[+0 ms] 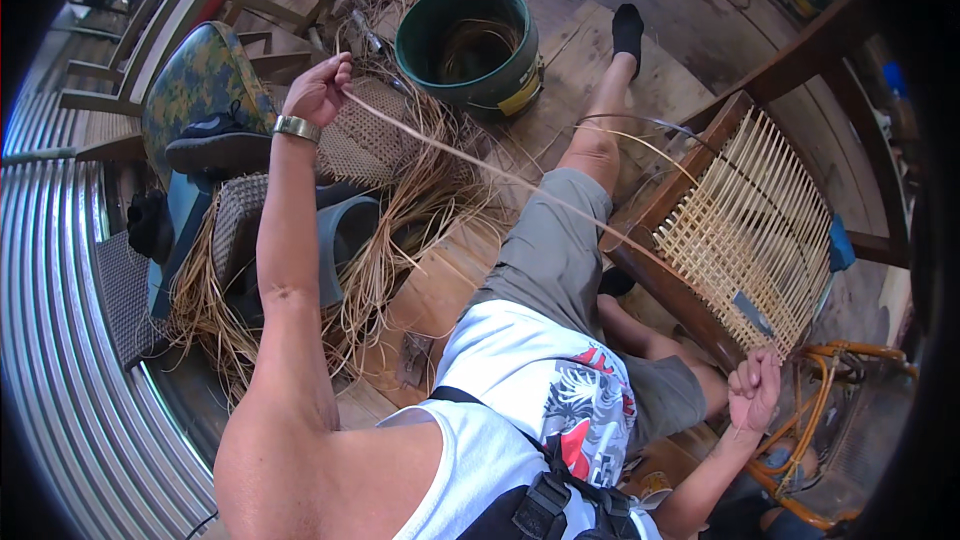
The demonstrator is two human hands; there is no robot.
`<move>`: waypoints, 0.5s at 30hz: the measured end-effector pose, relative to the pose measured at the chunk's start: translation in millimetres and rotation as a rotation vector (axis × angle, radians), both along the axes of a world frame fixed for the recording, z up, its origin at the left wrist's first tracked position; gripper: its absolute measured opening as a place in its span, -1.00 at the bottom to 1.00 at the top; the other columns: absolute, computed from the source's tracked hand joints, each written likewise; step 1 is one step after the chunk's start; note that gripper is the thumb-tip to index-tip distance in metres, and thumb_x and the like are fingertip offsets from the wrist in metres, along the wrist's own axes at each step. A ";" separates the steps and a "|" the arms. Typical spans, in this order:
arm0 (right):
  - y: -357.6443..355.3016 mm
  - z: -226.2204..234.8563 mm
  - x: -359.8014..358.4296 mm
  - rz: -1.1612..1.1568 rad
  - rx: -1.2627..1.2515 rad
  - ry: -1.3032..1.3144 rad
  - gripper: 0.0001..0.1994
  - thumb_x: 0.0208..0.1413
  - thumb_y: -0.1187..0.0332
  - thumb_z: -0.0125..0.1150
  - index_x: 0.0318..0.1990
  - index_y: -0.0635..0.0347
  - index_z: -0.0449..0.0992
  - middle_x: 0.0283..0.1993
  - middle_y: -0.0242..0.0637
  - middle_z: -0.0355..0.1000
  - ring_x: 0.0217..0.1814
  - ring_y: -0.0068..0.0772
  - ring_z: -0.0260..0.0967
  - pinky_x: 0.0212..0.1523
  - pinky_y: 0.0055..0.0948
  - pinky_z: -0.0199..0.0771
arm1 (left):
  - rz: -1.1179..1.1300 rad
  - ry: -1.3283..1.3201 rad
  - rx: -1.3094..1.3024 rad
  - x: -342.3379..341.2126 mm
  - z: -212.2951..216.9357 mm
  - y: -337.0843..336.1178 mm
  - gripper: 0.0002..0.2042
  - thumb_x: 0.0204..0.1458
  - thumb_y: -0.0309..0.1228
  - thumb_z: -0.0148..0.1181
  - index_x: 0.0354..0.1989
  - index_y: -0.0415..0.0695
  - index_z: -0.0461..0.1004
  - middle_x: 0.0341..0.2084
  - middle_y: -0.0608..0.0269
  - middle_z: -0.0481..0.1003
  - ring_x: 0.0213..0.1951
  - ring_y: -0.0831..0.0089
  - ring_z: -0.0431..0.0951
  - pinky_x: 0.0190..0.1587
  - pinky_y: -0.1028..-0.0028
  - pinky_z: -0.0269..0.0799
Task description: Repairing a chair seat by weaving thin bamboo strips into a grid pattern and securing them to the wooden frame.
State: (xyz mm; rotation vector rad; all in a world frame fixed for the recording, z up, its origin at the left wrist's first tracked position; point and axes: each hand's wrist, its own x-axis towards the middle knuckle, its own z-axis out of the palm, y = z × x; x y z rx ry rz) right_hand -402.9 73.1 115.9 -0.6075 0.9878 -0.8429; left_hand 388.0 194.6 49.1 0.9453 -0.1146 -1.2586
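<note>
A long, pale cane strand (pixel 480 166) runs taut from my raised left hand (pixel 318 92), its fingers closed on one end, across my lap to the dark wooden frame (pixel 662 300) of a seat panel. Cane strands form the panel's webbing (pixel 735 225): tightly woven along the near side, parallel and open farther across. My right hand (pixel 755 392) is closed beside the panel's near corner; what its fingers hold, if anything, is hidden. A flat grey piece (pixel 751 312) lies on the weave near it. One loose, light strand (pixel 640 140) curves off the frame's far side.
Left of my legs, a heap of loose cane (pixel 375 270) spreads around sandals and woven mesh pieces (pixel 370 135). Beyond it stands a green bucket (pixel 466 45) holding coiled strands. A camouflage cushion (pixel 205 85), wooden chair frames, and corrugated metal (pixel 60 340) fill the left side.
</note>
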 end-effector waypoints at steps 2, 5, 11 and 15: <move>4.2 -7.9 -18.8 0.162 -0.058 -0.015 -0.82 0.37 0.30 -0.02 -0.14 0.21 0.40 -0.61 -0.55 0.04 -0.69 -0.74 -0.16 -0.63 -0.63 -0.13 | 0.055 -0.415 0.128 -4.6 28.9 -12.0 -0.81 0.34 -0.39 -0.08 0.01 -0.22 0.33 -0.26 0.16 0.53 -0.35 0.45 0.55 -0.28 0.42 0.56; 15.2 -11.6 -21.1 0.272 -0.054 0.064 -0.83 0.33 0.32 0.06 -0.20 0.25 0.42 -0.67 -0.60 0.00 -0.69 -0.78 -0.16 -0.63 -0.64 -0.18 | 0.142 -0.385 0.110 20.0 40.8 -21.5 -0.85 0.33 -0.45 -0.08 0.00 -0.17 0.31 -0.11 0.02 0.53 -0.16 0.23 0.61 -0.14 0.28 0.64; 19.4 -10.7 -5.4 0.363 -0.159 0.360 -0.84 0.29 0.33 0.15 -0.24 0.25 0.48 -0.65 -0.59 0.13 -0.66 -0.82 -0.06 -0.60 -0.68 -0.14 | 0.290 -0.328 0.114 40.6 35.0 -31.6 -0.85 0.31 -0.52 -0.08 0.00 -0.09 0.32 -0.16 0.05 0.51 -0.14 0.17 0.61 -0.20 0.25 0.68; 17.9 -11.0 -15.4 0.590 -0.376 0.792 -0.82 0.19 0.41 0.19 -0.13 0.31 0.50 -0.47 -0.42 0.35 -0.49 -0.65 0.22 -0.44 -0.62 0.20 | 0.269 -0.357 0.114 28.4 32.3 -32.8 -0.82 0.29 -0.55 -0.07 0.02 -0.09 0.33 -0.19 0.07 0.52 -0.16 0.19 0.62 -0.21 0.28 0.68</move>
